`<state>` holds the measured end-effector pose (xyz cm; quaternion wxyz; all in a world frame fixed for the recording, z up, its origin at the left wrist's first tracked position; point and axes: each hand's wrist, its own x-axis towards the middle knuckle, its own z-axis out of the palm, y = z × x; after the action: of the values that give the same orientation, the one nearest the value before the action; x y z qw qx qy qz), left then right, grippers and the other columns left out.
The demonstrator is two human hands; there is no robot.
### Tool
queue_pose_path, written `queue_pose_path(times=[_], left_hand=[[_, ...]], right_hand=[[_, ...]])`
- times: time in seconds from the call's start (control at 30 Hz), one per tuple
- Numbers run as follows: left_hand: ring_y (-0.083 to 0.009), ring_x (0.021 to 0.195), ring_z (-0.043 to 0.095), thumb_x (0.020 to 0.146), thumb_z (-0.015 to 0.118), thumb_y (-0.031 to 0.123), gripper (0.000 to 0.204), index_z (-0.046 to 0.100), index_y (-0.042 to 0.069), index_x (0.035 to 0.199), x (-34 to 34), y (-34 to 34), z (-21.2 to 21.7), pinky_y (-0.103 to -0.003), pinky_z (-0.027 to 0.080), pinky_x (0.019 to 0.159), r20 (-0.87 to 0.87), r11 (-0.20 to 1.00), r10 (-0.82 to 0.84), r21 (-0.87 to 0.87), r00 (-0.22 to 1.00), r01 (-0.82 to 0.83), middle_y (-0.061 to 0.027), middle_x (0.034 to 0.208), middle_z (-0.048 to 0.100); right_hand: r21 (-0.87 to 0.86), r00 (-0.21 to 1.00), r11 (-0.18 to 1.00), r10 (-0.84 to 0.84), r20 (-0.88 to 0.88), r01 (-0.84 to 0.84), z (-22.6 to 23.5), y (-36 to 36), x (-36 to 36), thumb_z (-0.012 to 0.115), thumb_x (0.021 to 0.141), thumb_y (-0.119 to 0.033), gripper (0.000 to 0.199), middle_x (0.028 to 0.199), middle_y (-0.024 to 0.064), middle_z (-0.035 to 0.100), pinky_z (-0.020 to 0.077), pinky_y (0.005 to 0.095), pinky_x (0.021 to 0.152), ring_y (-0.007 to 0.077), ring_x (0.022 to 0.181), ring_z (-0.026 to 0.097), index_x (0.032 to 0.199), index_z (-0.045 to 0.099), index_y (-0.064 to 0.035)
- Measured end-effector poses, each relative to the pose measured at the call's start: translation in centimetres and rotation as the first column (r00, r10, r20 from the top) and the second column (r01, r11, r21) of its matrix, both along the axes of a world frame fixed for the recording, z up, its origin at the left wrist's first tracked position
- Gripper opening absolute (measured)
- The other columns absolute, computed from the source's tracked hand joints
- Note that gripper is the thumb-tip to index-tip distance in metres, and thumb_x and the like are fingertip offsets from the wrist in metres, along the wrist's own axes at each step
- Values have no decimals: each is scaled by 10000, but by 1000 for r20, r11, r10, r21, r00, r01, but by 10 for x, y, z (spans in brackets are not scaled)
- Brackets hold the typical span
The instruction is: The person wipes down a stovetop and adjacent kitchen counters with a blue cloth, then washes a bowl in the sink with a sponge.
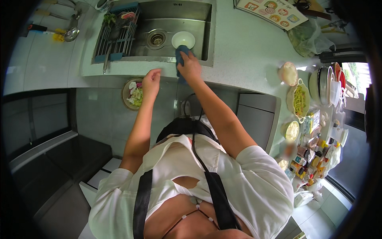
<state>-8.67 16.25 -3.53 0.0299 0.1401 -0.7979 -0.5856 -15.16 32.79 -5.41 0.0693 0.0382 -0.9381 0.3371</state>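
Note:
My right hand [190, 67] presses a dark blue cloth [181, 75] at the front rim of the steel sink [169, 16], and the cloth hangs down over the counter's edge. Just beyond the cloth, a white bowl [183, 40] sits in the basin, close to the drain [157, 38]. My left hand [151, 83] hovers in front of the counter edge with its fingers curled together, and nothing shows in it. Below and beside that hand is a round bin [124, 95] with cabbage leaves and other scraps inside.
A blue-grey drying rack [128, 30] spans the sink's left side, holding greens, something reddish and a cleaver-like knife [106, 59]. Ladles [71, 34] hang at far left. Along the right counter stand a dish of green food [298, 100], bowls, stacked pots [320, 85] and several bottles.

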Motion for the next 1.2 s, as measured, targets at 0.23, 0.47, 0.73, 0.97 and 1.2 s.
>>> queue_pose_path(times=[0.23,0.47,0.73,0.97,1.2], left_hand=[[-94,699,519,865,546,134,163,627,41,971,-11,16,12,-229,421,662,-104,999,31,-14,994,-32,-14,780,602],[-75,797,515,872,531,89,171,617,30,1007,-12,72,26,-205,399,743,16,990,-101,104,995,99,5,872,593],[-122,730,589,848,556,131,176,616,27,976,22,59,5,-254,457,679,32,999,-38,-35,999,39,-66,813,646],[-129,749,599,842,560,124,171,622,35,974,32,8,-4,-259,464,688,3,997,74,10,997,-74,-72,822,647],[-179,763,619,837,560,142,179,625,36,967,17,-67,-20,-284,471,688,-38,997,61,54,997,-59,-105,837,648]], right_hand=[[-913,941,344,173,291,219,42,52,0,635,685,-70,466,996,95,611,438,255,771,168,871,562,1148,588,-72],[-800,958,527,-157,241,288,57,239,46,607,688,-85,508,1077,91,578,436,276,822,172,925,545,1194,561,-100],[256,840,856,-503,205,450,24,315,108,532,823,-344,544,1417,134,290,447,434,853,387,1116,481,1335,363,-271],[236,922,898,-386,15,372,1,245,90,512,824,-265,499,1381,208,307,452,441,841,406,1116,471,1307,397,-216],[95,982,983,-167,84,159,7,63,71,510,823,-178,512,1410,210,234,467,473,810,440,1017,515,1314,369,-156]])
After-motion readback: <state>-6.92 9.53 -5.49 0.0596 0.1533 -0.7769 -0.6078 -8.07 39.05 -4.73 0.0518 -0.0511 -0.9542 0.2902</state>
